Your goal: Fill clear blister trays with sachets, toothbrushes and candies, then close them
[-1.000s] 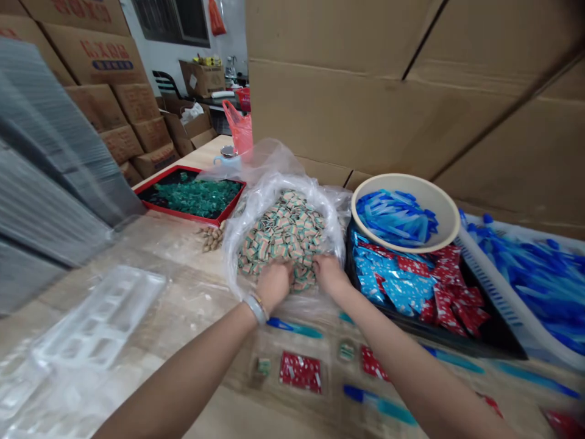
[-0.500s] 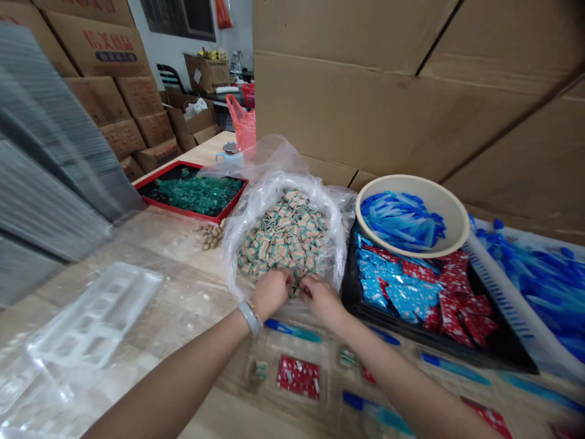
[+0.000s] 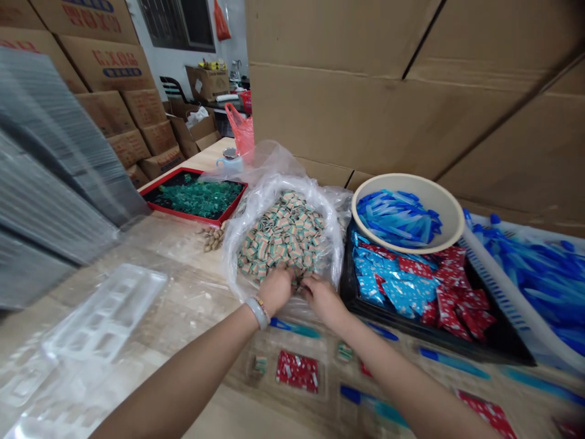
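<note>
A clear plastic bag (image 3: 336, 244), its mouth rolled open, holds a heap of small striped squares (image 3: 283, 231) in pink, tan and green. My left hand (image 3: 278, 288), with a pale bangle at the wrist, reaches over the bag's near rim. Its fingers are bent and closed among the squares. Beside it my right hand (image 3: 320, 296) pinches at the near edge of the heap, the fingertips of both hands close together. Both seem to hold striped squares, though the fingertips partly hide them. Below the hands, clear moulded trays hold a red packet (image 3: 297, 371), a striped square stack (image 3: 260, 364) and a blue plastic knife (image 3: 295, 328).
Right of the bag, a black crate (image 3: 507, 341) holds red and blue packets under a cream bowl (image 3: 450, 213) of blue plastic pieces. A white basket (image 3: 516, 299) stands farther right. At left are a red-rimmed tray (image 3: 223, 216), empty clear trays (image 3: 105, 311) and stacked grey trays (image 3: 59, 158).
The camera view has shifted slightly. My left hand has reached a little farther into the striped squares; my right hand stays at the near edge of the heap.
</note>
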`<state>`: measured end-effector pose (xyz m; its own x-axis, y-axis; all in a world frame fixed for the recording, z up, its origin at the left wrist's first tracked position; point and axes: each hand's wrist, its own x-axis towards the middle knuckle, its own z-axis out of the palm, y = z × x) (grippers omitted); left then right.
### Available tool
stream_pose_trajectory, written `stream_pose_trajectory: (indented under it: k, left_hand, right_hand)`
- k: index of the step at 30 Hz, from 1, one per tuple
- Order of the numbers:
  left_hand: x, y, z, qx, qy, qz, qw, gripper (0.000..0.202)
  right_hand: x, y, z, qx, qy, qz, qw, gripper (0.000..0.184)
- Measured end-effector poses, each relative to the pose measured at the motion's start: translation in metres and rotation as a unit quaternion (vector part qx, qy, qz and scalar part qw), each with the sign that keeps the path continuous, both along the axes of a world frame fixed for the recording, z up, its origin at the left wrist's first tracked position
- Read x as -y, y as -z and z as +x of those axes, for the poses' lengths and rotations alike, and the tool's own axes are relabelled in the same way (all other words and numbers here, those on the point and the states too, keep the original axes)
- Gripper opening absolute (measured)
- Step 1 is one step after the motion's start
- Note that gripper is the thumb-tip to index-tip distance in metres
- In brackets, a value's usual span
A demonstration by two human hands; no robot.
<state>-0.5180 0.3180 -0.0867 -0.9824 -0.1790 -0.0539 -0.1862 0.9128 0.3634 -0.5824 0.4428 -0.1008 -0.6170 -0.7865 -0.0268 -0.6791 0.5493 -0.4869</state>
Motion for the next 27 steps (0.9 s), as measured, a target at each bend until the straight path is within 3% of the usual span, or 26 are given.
stream_pose_trajectory:
  k: [9,17,20,24,27]
  left_hand:
    - [0.01,0.009,-0.002,-0.014,0.081,0.084,0.993,0.02]
    - [0.017,0.009,-0.006,-0.006,0.108,0.151,0.983,0.021]
    - [0.016,0.012,-0.002,-0.039,0.09,0.194,0.976,0.041]
    - [0.011,0.015,0.005,-0.053,0.046,0.191,0.979,0.064]
    - [0.014,0.015,0.011,-0.059,0.056,0.192,0.978,0.057]
  right_hand:
    - [-0.006,0.011,-0.002,0.022,-0.042,-0.069,0.996,0.018]
    - [0.006,0.006,-0.001,-0.023,-0.065,-0.023,0.997,0.022]
    - [0.007,0.008,-0.001,-0.015,-0.06,-0.026,0.998,0.026]
    - [0.008,0.014,-0.002,-0.007,-0.044,-0.012,0.999,0.024]
    - [0.006,0.011,-0.002,-0.017,-0.053,-0.017,0.998,0.021]
